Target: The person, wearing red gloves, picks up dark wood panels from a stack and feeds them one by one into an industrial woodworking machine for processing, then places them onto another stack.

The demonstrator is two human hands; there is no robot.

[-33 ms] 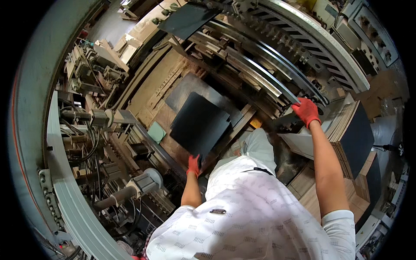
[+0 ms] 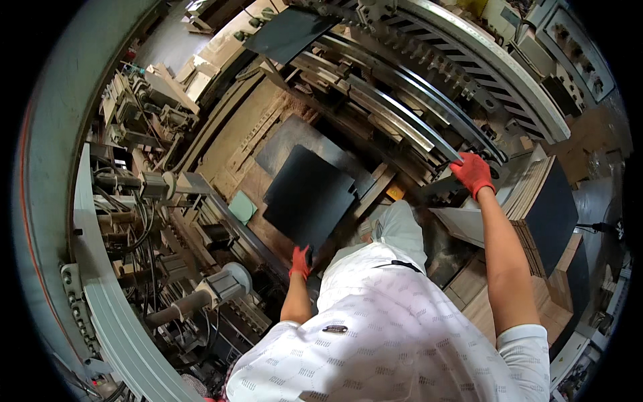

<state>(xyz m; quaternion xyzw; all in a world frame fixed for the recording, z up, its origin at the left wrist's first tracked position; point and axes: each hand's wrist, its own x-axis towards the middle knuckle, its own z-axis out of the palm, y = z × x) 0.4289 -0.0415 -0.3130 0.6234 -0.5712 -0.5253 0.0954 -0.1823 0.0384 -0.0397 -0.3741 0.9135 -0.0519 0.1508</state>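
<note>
A stack of dark panels (image 2: 308, 191) lies on the brown machine bed ahead of me, its sheets slightly out of line. At its near corner is my left hand (image 2: 301, 262) in a red glove, with fingertips apart and no visible hold on the panels; whether they touch the edge I cannot tell. Out to the right, my red-gloved right hand (image 2: 473, 174) is closed over the near end of a long metal rail (image 2: 402, 120). The palm side and part of its fingers are hidden. A small pale green piece (image 2: 242, 208) lies left of the stack.
Cylinders and hoses (image 2: 214, 288) crowd the left side. Another dark panel (image 2: 291, 33) rests across the far rails. At my right stand stacked boards (image 2: 536, 197) with dark faces, above more wood-toned boards (image 2: 485, 295). A striped guard (image 2: 482, 74) runs along the far right.
My left hand has drawn back slightly toward me from the near corner of the panel stack. The right hand stays at the rail, and the panels look unmoved.
</note>
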